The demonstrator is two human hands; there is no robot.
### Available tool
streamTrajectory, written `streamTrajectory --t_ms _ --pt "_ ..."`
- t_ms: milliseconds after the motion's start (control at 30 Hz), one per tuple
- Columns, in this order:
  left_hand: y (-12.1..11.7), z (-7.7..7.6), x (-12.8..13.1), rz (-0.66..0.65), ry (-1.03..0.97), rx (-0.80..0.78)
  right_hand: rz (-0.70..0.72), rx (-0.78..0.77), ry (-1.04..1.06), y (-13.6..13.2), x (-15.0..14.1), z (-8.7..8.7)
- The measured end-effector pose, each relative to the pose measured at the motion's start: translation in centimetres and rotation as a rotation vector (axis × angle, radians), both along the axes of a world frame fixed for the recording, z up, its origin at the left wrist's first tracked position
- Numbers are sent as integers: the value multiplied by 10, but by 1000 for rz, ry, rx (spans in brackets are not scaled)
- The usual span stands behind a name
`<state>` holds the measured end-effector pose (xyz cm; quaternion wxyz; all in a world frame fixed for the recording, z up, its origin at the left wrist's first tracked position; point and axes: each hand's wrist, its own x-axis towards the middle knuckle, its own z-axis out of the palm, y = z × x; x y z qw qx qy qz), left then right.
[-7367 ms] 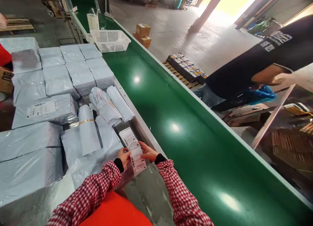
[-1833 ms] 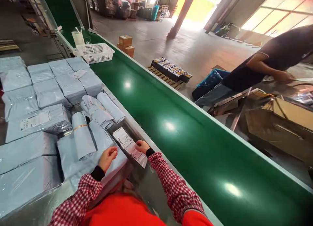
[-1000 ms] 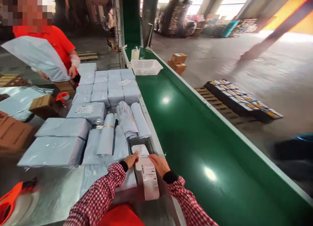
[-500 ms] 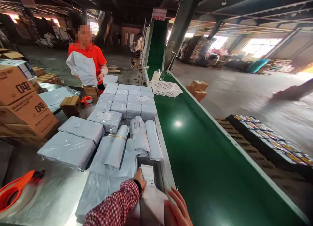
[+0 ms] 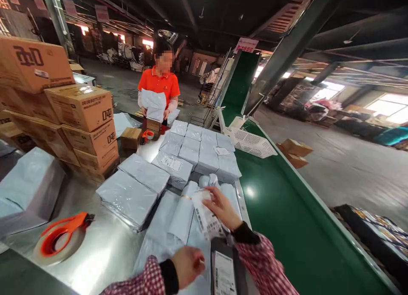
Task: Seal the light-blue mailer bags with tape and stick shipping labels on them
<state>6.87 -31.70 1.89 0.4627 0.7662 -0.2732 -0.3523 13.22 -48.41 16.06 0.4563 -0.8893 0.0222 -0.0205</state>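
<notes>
1. The right hand is gripping a strip of shipping labels, fingers pinching its far end while the strip is hanging down toward the near side, just left of the wrist.
2. The left hand is curling closed near the bottom of the view; what it is holding between its fingertips is too small to tell. It is hovering just left of another printed label lying on a dark tray at the near edge.
3. The label strip is sitting above the rolled grey mailer bags, which are lying on the steel table directly under and left of the right hand.
4. Packed grey parcels are lying in rows on the far part of the table, with two larger flat ones to the left of the rolls.
5. An orange tape dispenser is resting on the near left of the table, well apart from both hands.
6. Stacked cardboard boxes are standing on the far left.
7. A green conveyor belt is running along the right side of the table, with a white perforated basket sitting at its far end.
8. A co-worker in an orange shirt is standing at the far end of the table, holding a grey bag in front of the chest.
</notes>
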Motion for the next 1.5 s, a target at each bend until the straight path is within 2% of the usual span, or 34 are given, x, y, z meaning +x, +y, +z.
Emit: streamTrajectory --t_ms 33,67,100,167,233,300,400,500,600,700,800,867,967,1067,1133,1233,1300,1333,1400,1433,1467,1500 --pt "30 8 28 51 -60 -14 69 -37 -2 17 36 -5" --pt "60 14 59 189 -188 26 135 -88 1 34 70 -10" --pt "89 17 88 319 -349 81 190 -142 4 49 102 -16" --pt "143 15 140 458 -592 270 293 -240 25 78 159 -31" --pt "182 7 176 456 -632 462 371 -293 56 105 207 -49" --pt "205 -1 194 387 -600 514 434 -315 88 128 245 -70" --pt "213 -3 206 372 -593 421 524 -342 128 152 283 -100" --pt "201 1 221 429 -669 385 606 -369 150 165 305 -119" --pt "183 -6 241 355 -813 366 678 -410 162 176 315 -126" --pt "171 -26 254 252 -869 381 698 -470 180 186 315 -124" --pt "169 -41 255 235 -853 419 619 -595 107 191 304 -120" --pt "172 -42 253 232 -847 414 490 -703 -52 190 289 -122" --pt "177 -31 264 286 -826 412 362 -736 -224 182 261 -139" --pt "179 -20 292 371 -841 392 424 -687 -175 179 240 -160" --pt "178 -19 312 315 -854 370 407 -668 -128 184 230 -164" --pt "176 -31 328 116 -836 428 214 -645 -122 189 204 -154" --pt "177 -43 331 100 -936 462 116 -615 -144 176 168 -144" --pt "177 -47 333 102 -978 469 93 -588 -153 163 141 -139" --pt "176 -48 335 131 -1038 461 23 -509 -121 127 69 -135" --pt "173 -45 333 174 -1058 448 -72 -463 -59 105 27 -135" --pt "168 -40 328 227 -1068 416 -227 -425 56 79 -17 -137" --pt "159 -33 320 278 -1059 366 -461 -396 214 53 -59 -141"
